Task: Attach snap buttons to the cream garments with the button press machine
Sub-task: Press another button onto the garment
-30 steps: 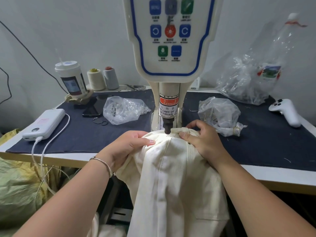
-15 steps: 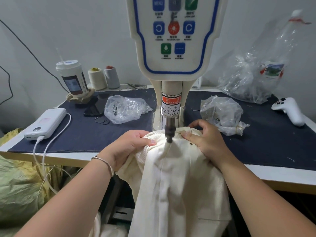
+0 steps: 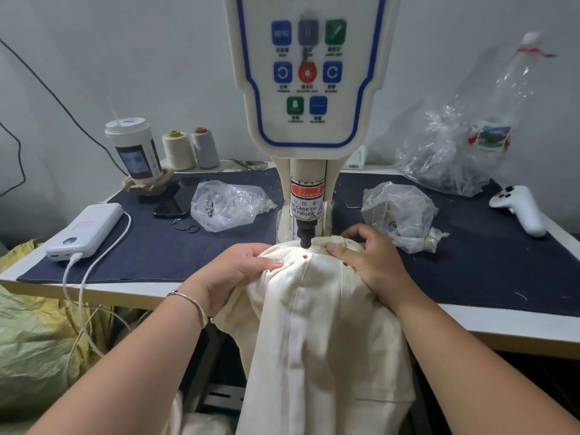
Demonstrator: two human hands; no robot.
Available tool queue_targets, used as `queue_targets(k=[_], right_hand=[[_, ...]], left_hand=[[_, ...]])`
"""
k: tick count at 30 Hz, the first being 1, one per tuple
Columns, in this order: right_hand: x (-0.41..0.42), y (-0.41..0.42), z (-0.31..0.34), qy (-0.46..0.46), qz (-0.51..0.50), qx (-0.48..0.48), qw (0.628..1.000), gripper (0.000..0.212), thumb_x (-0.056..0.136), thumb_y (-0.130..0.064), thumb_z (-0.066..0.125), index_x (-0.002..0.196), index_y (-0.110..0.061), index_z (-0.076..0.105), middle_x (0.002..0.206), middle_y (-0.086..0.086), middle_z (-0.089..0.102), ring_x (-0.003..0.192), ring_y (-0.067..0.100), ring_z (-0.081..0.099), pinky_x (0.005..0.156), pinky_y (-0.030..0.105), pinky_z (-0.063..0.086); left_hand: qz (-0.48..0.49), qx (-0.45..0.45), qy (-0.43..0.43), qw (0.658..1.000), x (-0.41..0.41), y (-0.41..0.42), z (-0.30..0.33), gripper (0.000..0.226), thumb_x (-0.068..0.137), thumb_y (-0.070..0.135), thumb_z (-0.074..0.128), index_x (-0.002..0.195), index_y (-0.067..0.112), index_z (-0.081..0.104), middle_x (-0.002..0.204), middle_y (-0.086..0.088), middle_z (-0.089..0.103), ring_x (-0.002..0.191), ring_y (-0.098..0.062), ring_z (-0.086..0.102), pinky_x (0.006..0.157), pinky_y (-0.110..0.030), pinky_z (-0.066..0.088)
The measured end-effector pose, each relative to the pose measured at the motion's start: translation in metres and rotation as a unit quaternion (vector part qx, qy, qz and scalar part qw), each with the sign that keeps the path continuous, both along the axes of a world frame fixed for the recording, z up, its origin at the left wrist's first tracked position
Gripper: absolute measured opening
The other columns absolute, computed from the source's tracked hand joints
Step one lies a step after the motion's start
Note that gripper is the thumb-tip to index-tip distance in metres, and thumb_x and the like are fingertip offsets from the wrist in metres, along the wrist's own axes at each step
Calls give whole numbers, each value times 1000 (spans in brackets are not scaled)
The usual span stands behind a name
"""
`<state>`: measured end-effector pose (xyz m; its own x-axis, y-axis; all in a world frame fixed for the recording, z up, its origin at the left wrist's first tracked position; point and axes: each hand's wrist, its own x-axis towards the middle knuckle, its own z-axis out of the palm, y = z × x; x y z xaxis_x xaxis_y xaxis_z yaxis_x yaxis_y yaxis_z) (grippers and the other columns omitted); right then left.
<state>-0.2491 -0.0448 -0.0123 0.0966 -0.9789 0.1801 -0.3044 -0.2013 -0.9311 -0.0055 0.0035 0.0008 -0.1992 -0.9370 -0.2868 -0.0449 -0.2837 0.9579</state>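
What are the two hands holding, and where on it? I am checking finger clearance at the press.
Both hold the cream garment at its top edge: left hand left of the press head, right hand right of it.

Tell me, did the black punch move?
Yes. The punch rose off the cloth, back toward the warning label; half a second ago it pressed the fabric.

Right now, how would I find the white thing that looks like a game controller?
Start at the tall button press machine in the middle and follow the dark blue mat to its far right edge. The white controller lies there alone, past the crinkly clear plastic bags. It is the only smooth, solid white handle with dark buttons.
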Motion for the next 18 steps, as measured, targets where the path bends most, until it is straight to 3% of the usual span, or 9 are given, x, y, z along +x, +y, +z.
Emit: queue_targets(k=[3,7,11,13,15,18], right_hand=[[-1,8,10,-34,12,18,999,23,75,-22,82,87,-11,65,77,4,69,64,8,60,62,22,47],[-5,18,37,-83,24,13,996,18,74,-22,82,81,-15,67,66,-11,67,59,-1,60,54,13,46],[-15,35,50,-72,120,217,966,19,77,-25,79,63,-20,69,68,2,70,61,15,65,63,28,50],[-23,48,55,-75,156,277,945,20,77,-23,78,78,-5,71,75,12,72,63,20,68,61,29,53],[-34,58,61,-68,194,301,931,39,69,-25,82,92,5,71,83,17,73,68,22,69,60,28,55],[-51,73,75,-66,278,307,908,47,63,-24,88,100,1,73,95,20,73,78,25,71,66,30,57]], left_hand=[[9,-15,5,1000,-3,4,5,39,70,20,78,108,10,77,107,-22,73,92,-32,69,86,-42,55],[-12,-57,42,997,-5,12,12,30,64,23,80,91,10,75,84,-14,69,70,-24,66,65,-29,54],[-72,-8,-1,997,1,23,22,39,63,24,83,97,8,74,88,-15,70,72,-24,67,64,-31,56],[-118,15,-34,992,3,31,29,38,64,24,84,97,7,74,92,-16,69,74,-24,68,64,-31,57],[-168,39,-48,984,4,40,37,45,67,22,83,105,-1,71,98,-18,69,79,-24,69,68,-31,58],[-246,61,-51,966,1,57,54,48,71,17,81,112,-4,67,102,-14,72,84,-21,72,75,-30,59]])
